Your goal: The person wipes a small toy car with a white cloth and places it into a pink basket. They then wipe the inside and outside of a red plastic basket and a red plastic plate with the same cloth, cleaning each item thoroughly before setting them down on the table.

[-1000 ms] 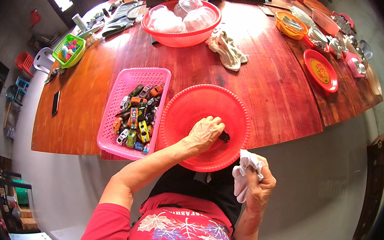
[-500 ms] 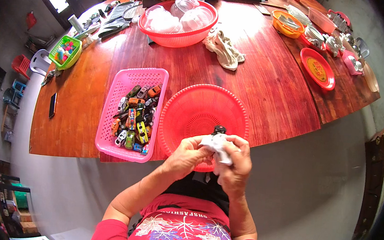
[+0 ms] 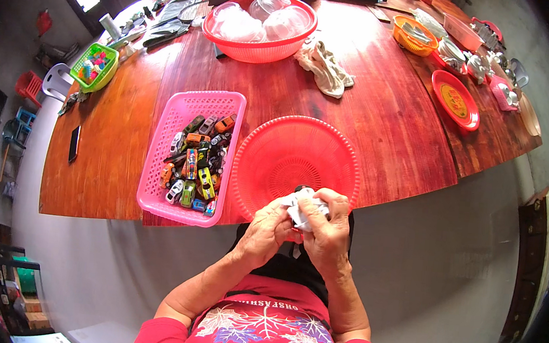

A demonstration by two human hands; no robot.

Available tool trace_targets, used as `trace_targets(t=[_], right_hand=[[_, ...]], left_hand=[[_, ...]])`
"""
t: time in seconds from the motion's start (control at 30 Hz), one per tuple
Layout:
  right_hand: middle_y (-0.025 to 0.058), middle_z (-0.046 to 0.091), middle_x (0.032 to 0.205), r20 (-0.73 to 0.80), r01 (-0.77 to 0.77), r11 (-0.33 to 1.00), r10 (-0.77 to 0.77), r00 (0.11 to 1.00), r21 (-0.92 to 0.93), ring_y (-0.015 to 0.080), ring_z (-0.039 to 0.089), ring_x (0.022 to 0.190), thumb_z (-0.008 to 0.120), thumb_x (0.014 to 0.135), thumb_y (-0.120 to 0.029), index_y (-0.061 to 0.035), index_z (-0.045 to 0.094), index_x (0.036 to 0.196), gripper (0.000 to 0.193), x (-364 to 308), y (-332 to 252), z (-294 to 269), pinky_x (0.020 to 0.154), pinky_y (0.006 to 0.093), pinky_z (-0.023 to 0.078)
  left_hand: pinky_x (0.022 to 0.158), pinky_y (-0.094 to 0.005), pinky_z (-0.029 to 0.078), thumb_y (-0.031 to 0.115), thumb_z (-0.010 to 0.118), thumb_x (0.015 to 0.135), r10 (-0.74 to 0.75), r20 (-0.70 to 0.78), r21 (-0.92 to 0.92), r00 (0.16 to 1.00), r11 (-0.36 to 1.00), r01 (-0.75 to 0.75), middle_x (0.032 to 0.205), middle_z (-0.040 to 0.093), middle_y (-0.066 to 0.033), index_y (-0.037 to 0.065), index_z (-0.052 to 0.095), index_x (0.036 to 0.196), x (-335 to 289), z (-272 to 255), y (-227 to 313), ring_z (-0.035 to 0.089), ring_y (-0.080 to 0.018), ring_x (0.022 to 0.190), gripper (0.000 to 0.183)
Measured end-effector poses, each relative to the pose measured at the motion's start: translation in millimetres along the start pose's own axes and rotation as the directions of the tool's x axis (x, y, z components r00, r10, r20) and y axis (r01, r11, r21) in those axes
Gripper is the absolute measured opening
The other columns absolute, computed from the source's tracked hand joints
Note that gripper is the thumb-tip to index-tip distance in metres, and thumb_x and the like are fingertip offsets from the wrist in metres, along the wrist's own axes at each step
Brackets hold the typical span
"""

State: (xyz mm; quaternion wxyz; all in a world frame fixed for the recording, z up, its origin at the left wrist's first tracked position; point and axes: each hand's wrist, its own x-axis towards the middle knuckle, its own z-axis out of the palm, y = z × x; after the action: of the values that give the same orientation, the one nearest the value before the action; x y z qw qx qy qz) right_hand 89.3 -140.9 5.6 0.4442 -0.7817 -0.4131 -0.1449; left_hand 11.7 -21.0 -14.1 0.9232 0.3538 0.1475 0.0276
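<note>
Over the near rim of a red round plastic basket (image 3: 300, 134), both hands are closed together around a crumpled white cloth (image 3: 302, 212). My right hand (image 3: 329, 235) grips the cloth from above, its fingers bunched into it. My left hand (image 3: 265, 235) pinches from the other side, around a small dark thing wrapped in the cloth. Only a black edge of that thing shows above the cloth, so its kind is hidden. Left of the round basket stands a pink rectangular basket (image 3: 168, 123) with several small toy cars (image 3: 191, 164) heaped inside.
Farther back are a red basket of clear plastic containers (image 3: 257, 54) and a crumpled beige cloth (image 3: 325, 71). A green basket of colourful pieces (image 3: 94, 71) and a phone (image 3: 74, 144) lie left. At right are an orange basket (image 3: 416, 45) and a red oval tray (image 3: 455, 100).
The hands have drawn slightly left and the cloth has been turned over the dark thing, covering more of it. The whole view has shifted a little.
</note>
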Motion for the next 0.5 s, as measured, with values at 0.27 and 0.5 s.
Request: trace_targets(t=[0.27, 0.5], right_hand=[[0.0108, 0.056, 0.100, 0.413, 0.157, 0.987, -0.159, 0.897, 0.040, 0.0281, 0.056, 0.090, 0.067, 0.068, -0.002, -0.0019, 0.065, 0.093, 0.025, -6, -10, -23, 0.072, 0.0371, 0.053], [0.0134, 0.057, 0.099, -0.017, -0.171, 0.914, 0.190, 0.982, 0.368, 0.0233, 0.061, 0.083, 0.066, 0.066, 0.007, -0.0014, 0.066, 0.105, 0.040, 8, -1, -26, 0.070, 0.0311, 0.051]], left_hand=[[0.079, -0.0316, 0.052, 0.021, 0.045, 0.100, 0.047, -0.152, 0.016, 0.987, 0.999, -0.045, 0.095, 0.063, -0.0081, 0.004, 0.053, 0.112, 8, 2, 5, 0.062, -0.0155, 0.086, 0.022], [0.083, -0.0291, 0.049, 0.018, 0.045, 0.100, 0.048, -0.080, -0.077, 0.996, 0.996, -0.054, 0.105, 0.061, -0.0050, 0.007, 0.048, 0.126, 5, -1, 5, 0.060, -0.0133, 0.093, 0.029]])
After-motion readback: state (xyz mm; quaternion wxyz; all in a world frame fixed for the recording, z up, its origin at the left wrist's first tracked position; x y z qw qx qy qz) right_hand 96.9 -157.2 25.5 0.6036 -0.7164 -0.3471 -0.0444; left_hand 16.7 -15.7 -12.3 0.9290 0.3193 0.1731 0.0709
